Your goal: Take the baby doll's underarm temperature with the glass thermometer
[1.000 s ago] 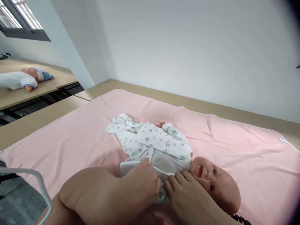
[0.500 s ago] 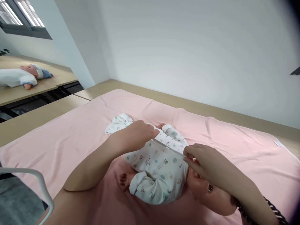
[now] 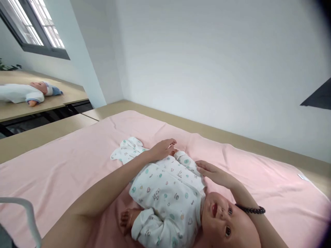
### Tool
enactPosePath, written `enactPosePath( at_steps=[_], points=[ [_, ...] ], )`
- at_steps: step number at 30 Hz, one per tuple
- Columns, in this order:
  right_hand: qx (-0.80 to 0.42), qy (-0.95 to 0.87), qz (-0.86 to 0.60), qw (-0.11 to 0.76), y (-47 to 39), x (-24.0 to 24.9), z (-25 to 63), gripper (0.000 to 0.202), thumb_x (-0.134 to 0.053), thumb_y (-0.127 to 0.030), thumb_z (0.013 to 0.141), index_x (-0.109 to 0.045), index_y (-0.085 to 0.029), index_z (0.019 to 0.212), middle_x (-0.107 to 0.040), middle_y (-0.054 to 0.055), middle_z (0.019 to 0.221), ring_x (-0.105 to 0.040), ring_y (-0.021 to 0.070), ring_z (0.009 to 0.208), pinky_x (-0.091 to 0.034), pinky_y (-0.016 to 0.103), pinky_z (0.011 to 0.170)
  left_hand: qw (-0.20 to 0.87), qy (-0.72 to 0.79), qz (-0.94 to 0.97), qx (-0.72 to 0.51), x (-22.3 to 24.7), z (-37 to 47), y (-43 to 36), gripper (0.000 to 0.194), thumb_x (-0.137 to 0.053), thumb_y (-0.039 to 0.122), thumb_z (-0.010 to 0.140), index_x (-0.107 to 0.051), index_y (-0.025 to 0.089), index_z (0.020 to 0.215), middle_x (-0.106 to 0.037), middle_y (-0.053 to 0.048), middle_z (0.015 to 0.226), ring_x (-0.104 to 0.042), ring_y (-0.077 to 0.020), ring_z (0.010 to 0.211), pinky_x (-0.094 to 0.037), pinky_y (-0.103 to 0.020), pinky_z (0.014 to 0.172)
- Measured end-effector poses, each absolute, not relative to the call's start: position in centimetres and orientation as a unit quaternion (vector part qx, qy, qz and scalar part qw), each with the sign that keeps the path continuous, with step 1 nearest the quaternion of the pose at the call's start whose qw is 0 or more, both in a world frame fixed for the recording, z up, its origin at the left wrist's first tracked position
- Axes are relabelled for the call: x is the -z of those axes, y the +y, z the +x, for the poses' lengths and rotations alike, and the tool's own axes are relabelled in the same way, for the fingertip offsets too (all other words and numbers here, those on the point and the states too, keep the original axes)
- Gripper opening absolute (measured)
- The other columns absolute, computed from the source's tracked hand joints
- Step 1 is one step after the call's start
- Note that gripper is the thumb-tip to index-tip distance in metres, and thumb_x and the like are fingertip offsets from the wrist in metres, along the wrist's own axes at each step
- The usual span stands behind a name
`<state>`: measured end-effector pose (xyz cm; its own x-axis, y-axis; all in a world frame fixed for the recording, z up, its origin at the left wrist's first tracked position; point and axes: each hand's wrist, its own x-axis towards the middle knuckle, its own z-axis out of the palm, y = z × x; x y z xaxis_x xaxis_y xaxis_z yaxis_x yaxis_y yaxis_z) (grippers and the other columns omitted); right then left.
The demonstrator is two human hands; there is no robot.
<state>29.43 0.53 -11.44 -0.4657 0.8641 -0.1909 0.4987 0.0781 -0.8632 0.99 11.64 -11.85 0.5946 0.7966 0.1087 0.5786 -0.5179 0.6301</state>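
Note:
A baby doll lies on its back, dressed in a white patterned top and matching trousers. Over the doll's far side, my left hand is beside its small far hand, fingers loosely bent and apart, nothing seen in them. My right hand rests its stretched fingers at the upper part of the far sleeve, near the shoulder. The top's front lies flat across the belly. The doll's near arm, with its cuffed sleeve, is bent beside the body.
A pink blanket covers the table under the doll. Behind it runs a wooden table edge along the wall. Another doll in white lies on a table at far left. A white curved bar stands at lower left.
Both hands have let go of the top's edge, which they held stretched between them, and moved to the doll's far arm. The doll's face is now uncovered; the view has shifted slightly.

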Motion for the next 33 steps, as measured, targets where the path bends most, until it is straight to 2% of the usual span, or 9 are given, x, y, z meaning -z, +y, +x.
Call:
enactPosePath(
  at_steps=[6,9,12,14,16,19,21,26,33],
  points=[
    [-0.477,-0.65,-0.492,0.327,-1.0,11.2,28.2,0.031,-0.061,-0.043,0.099,-0.067,-0.024,0.123,-0.066,0.008,0.128,-0.063,0.0239,0.113,-0.054,0.042,0.098,0.355,0.362,0.849,-0.151,12.7,1.0,12.0,0.046,-0.034,0.039,0.102,-0.057,0.024,0.139,-0.059,-0.005,0.146,-0.054,-0.0235,0.131,-0.039,-0.035,0.112],
    [-0.471,-0.649,-0.494,0.338,-1.9,10.6,28.0,0.033,-0.062,-0.038,0.1,-0.063,-0.02,0.127,-0.062,0.01,0.132,-0.064,0.0231,0.111,-0.057,0.044,0.094,0.358,0.342,0.86,-0.121,12.6,1.0,11.9,0.047,-0.029,0.04,0.103,-0.066,0.028,0.128,-0.065,-0.002,0.135,-0.056,-0.0232,0.125,-0.04,-0.035,0.11],
    [-0.46,-0.659,-0.486,0.342,-2.4,10.4,27.5,0.034,-0.063,-0.038,0.099,-0.062,-0.02,0.128,-0.062,0.01,0.131,-0.064,0.0238,0.111,-0.057,0.044,0.093,0.343,0.367,0.858,-0.105,12.6,0.9,11.8,0.047,-0.033,0.051,0.101,-0.07,0.03,0.121,-0.064,-0.006,0.123,-0.053,-0.0265,0.122,-0.038,-0.042,0.111],
    [-0.454,-0.667,-0.481,0.343,-2.7,10.5,26.8,0.034,-0.063,-0.038,0.099,-0.062,-0.019,0.128,-0.062,0.009,0.131,-0.064,0.0241,0.111,-0.057,0.044,0.093,0.338,0.386,0.85,-0.117,12.8,0.9,11.7,0.045,-0.037,0.055,0.1,-0.07,0.028,0.114,-0.06,-0.008,0.118,-0.05,-0.0281,0.121,-0.038,-0.046,0.11],
    [-0.45,-0.675,-0.475,0.342,-3.1,10.9,25.6,0.035,-0.062,-0.039,0.1,-0.062,-0.019,0.128,-0.062,0.01,0.132,-0.064,0.0236,0.111,-0.057,0.044,0.094,0.333,0.385,0.849,-0.142,12.9,1.0,11.7,0.041,-0.037,0.051,0.1,-0.069,0.024,0.103,-0.058,-0.009,0.114,-0.05,-0.0271,0.119,-0.038,-0.045,0.109],
    [-0.446,-0.686,-0.463,0.341,-4.0,11.9,23.6,0.031,-0.061,-0.044,0.099,-0.065,-0.03,0.126,-0.064,0.007,0.132,-0.062,0.0262,0.119,-0.057,0.045,0.094,0.333,0.368,0.848,-0.186,13.0,1.2,11.7,0.037,-0.035,0.041,0.101,-0.06,0.02,0.084,-0.06,-0.006,0.099,-0.055,-0.0228,0.103,-0.042,-0.039,0.098],
    [-0.448,-0.691,-0.453,0.341,-4.4,12.5,23.0,0.03,-0.061,-0.047,0.097,-0.065,-0.037,0.125,-0.065,0.004,0.133,-0.06,0.0276,0.124,-0.057,0.046,0.094,0.348,0.363,0.839,-0.207,13.0,1.3,11.7,0.033,-0.038,0.039,0.099,-0.057,0.02,0.081,-0.06,-0.003,0.087,-0.056,-0.02,0.086,-0.044,-0.035,0.084],
    [-0.469,-0.676,-0.443,0.356,-2.9,12.5,25.0,0.037,-0.063,-0.039,0.099,-0.061,-0.019,0.13,-0.061,0.011,0.133,-0.064,0.0243,0.113,-0.056,0.046,0.095,0.387,0.37,0.809,-0.243,13.1,1.4,11.5,0.027,-0.044,0.035,0.094,-0.06,0.02,0.08,-0.059,0.001,0.074,-0.052,-0.0164,0.071,-0.039,-0.03,0.069],
    [-0.496,-0.631,-0.447,0.395,-0.8,13.5,26.9,0.038,-0.063,-0.04,0.099,-0.061,-0.021,0.131,-0.06,0.011,0.136,-0.062,0.0254,0.117,-0.054,0.047,0.098,0.401,0.381,0.794,-0.251,13.2,1.4,11.6,0.021,-0.048,0.031,0.089,-0.062,0.02,0.079,-0.059,0.002,0.071,-0.051,-0.0153,0.068,-0.038,-0.029,0.066]
  ],
)
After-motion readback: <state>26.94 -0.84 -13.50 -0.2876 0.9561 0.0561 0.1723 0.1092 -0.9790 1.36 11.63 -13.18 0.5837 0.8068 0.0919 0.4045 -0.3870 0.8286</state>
